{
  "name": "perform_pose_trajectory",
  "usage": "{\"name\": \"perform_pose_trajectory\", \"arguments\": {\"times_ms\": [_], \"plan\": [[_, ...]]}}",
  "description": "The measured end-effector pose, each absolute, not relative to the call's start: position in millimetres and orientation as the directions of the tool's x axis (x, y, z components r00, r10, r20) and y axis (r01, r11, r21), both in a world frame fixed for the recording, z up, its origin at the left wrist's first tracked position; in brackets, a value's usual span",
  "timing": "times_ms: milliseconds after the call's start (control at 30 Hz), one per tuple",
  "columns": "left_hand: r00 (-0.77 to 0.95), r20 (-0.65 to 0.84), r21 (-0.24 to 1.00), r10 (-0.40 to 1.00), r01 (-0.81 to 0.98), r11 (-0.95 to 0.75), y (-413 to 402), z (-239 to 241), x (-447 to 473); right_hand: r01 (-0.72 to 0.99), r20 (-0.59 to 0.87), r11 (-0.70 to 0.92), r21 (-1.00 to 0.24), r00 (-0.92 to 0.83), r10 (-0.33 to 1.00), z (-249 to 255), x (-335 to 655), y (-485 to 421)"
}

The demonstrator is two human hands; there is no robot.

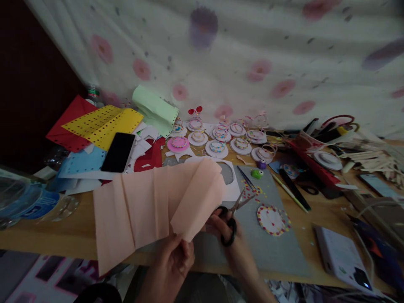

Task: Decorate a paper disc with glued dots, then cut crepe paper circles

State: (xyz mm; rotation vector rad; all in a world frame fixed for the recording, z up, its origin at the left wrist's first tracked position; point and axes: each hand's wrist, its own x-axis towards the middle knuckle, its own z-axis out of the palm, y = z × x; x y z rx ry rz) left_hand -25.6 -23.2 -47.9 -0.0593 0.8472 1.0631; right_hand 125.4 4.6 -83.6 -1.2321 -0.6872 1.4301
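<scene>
A long sheet of peach paper [142,206], creased and partly folded over at its right end, spreads above the table's front edge. My left hand [176,261] pinches its lower edge near the fold. My right hand [225,233] grips scissors [232,214] with black handles, the blades spread and pointing up and right, away from the paper. Its fingers are close to the paper's right side; whether they touch it I cannot tell. A white disc edged with coloured beads [274,220] lies to the right on a grey mat [252,256].
Several decorated white discs [217,149] stand at the back. Coloured sheets [104,126] and a black phone [119,152] are on the left, near a plastic bottle [34,204]. Tweezers [246,177], a white power bank [342,261] and wooden sticks [372,164] are to the right.
</scene>
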Motion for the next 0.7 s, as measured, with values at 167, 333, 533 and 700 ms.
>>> {"name": "perform_pose_trajectory", "arguments": {"times_ms": [167,333,533,700], "plan": [[0.449,-0.458,0.026,0.767,-0.856,0.516,-34.1,-46.9,-29.0,-0.389,-0.276,-0.243,-0.888,0.030,0.961,-69.1,111.1,3.2],[0.533,-0.400,0.031,0.746,-0.805,0.592,-38.2,-56.6,-24.2,-0.356,-0.210,-0.194,-0.914,0.006,0.978,-60.6,117.0,-1.1],[0.228,-0.498,0.557,0.837,-0.655,0.510,-30.7,-64.4,-15.5,-0.160,-0.194,-0.189,-0.969,0.011,0.981,-44.7,127.1,-1.4],[-0.038,-0.567,0.761,0.823,-0.408,0.505,-27.2,-66.9,-10.9,-0.101,-0.159,-0.157,-0.982,0.016,0.987,-41.4,133.7,2.7]]}}
